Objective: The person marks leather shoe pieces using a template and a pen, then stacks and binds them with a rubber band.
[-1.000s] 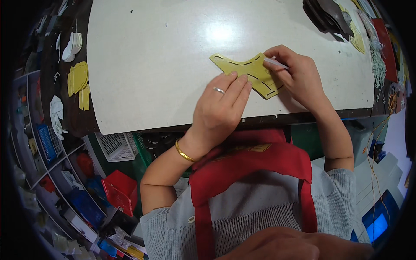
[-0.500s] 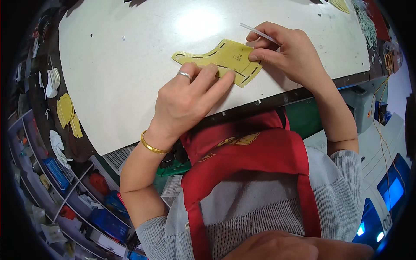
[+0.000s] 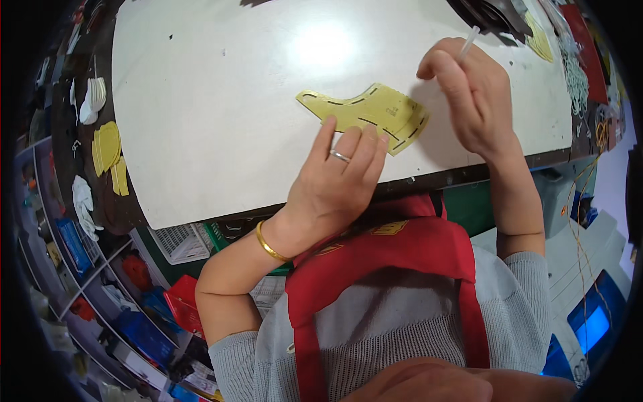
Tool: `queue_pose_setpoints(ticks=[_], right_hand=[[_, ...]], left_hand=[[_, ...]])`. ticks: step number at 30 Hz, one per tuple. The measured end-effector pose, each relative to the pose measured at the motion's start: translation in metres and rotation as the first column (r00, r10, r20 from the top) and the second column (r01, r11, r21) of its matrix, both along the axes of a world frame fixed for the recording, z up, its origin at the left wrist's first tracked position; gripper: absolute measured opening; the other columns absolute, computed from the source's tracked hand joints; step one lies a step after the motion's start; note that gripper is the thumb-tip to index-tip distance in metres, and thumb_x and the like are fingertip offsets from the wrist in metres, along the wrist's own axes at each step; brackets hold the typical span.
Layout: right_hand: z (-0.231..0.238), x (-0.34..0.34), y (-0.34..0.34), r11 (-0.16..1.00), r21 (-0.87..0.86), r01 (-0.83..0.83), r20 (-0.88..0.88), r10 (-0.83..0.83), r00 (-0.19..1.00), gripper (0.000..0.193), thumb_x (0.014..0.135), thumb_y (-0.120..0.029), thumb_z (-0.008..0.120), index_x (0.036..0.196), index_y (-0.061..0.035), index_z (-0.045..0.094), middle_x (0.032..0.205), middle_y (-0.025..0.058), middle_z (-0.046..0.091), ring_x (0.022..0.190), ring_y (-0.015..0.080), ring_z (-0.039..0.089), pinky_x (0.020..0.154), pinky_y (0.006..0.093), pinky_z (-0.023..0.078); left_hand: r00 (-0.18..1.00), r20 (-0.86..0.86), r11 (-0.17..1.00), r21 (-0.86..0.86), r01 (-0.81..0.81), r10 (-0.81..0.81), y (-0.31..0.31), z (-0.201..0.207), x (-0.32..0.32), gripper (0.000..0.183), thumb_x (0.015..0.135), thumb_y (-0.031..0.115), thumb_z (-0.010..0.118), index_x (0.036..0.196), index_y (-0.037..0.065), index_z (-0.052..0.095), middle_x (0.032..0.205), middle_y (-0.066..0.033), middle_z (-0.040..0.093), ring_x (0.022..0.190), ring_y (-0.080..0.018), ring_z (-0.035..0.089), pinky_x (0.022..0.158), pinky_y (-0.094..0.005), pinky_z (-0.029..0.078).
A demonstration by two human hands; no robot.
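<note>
A yellow pattern template (image 3: pixel 395 110) lies flat on the white tabletop (image 3: pixel 214 127), with dark dashed slots along its edges and faint printing on it. Resting on its near edge are the fingertips of my left hand (image 3: pixel 335 184), which is open with its fingers stretched out and somewhat apart. My right hand (image 3: pixel 479 100) is raised to the right of the template, not touching it. Its fingers are curled around a slim whitish pen-like stick (image 3: pixel 469 43), whose upper end sticks out above the hand. The stick's lower end is hidden.
Dark, thin pieces (image 3: pixel 499 17) lie at the far right of the table, beside more yellow pieces (image 3: pixel 539 37). Pale green cords (image 3: pixel 576 84) hang at the right edge. Yellow pieces (image 3: pixel 107 147) lie on the dark left edge, above shelves with coloured bins (image 3: pixel 144 335).
My right hand has come off the template and lifted away to the right, the stick now pointing up. In the picture, template and left hand sit farther right and lower; the view has also shifted.
</note>
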State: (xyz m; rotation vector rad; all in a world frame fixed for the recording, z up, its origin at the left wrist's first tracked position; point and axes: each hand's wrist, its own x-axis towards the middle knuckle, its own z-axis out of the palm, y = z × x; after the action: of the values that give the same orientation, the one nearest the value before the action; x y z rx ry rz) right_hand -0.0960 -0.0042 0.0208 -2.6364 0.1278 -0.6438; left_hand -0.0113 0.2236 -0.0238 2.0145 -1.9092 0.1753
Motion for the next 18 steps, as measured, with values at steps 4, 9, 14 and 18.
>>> queue_pose_setpoints(ticks=[4,9,14,18], right_hand=[[-0.005,0.039,0.027,0.892,0.449,-0.056,-0.149,0.137,0.979,0.03,0.103,-0.031,0.053,0.101,-0.009,0.073,0.078,0.0078,0.07,0.067,0.0282,0.067,0.062,0.0362,0.051],[-0.024,0.075,0.045,0.946,0.253,-0.201,-0.184,0.251,0.95,0.036,0.103,-0.041,0.053,0.099,-0.0093,0.069,0.063,0.0083,0.065,0.063,0.0304,0.066,0.06,0.0382,0.052],[-0.01,0.065,0.048,0.972,0.041,-0.232,-0.233,0.235,0.944,0.031,0.102,-0.036,0.055,0.092,-0.0086,0.063,0.068,0.008,0.066,0.063,0.0309,0.066,0.055,0.0414,0.051],[-0.004,0.032,0.015,0.982,-0.072,-0.177,-0.207,0.159,0.965,0.028,0.1,-0.033,0.06,0.088,-0.0081,0.06,0.074,0.0092,0.067,0.061,0.0308,0.065,0.054,0.042,0.05]], left_hand=[[1.0,0.001,1.0,-0.013,-0.016,0.016,0.001,-0.006,-0.004,0.037,0.085,0.018,0.068,0.117,0.002,0.066,0.117,-0.015,0.066,0.104,-0.0288,0.063,0.097,-0.048,0.053],[0.999,-0.043,0.993,-0.113,-0.017,0.012,-0.001,-0.005,-0.003,0.029,0.084,0.016,0.064,0.111,0.004,0.07,0.113,-0.0149,0.068,0.102,-0.0285,0.065,0.096,-0.0462,0.054],[0.996,-0.082,0.993,-0.117,-0.033,0.024,-0.002,-0.005,-0.001,0.026,0.084,0.015,0.064,0.107,0.006,0.071,0.112,-0.0132,0.068,0.102,-0.0276,0.065,0.096,-0.0463,0.055],[0.996,-0.086,0.995,-0.09,-0.039,0.032,0.0,-0.006,-0.003,0.027,0.083,0.016,0.066,0.108,0.007,0.071,0.111,-0.0122,0.068,0.1,-0.0275,0.064,0.095,-0.0458,0.057]])
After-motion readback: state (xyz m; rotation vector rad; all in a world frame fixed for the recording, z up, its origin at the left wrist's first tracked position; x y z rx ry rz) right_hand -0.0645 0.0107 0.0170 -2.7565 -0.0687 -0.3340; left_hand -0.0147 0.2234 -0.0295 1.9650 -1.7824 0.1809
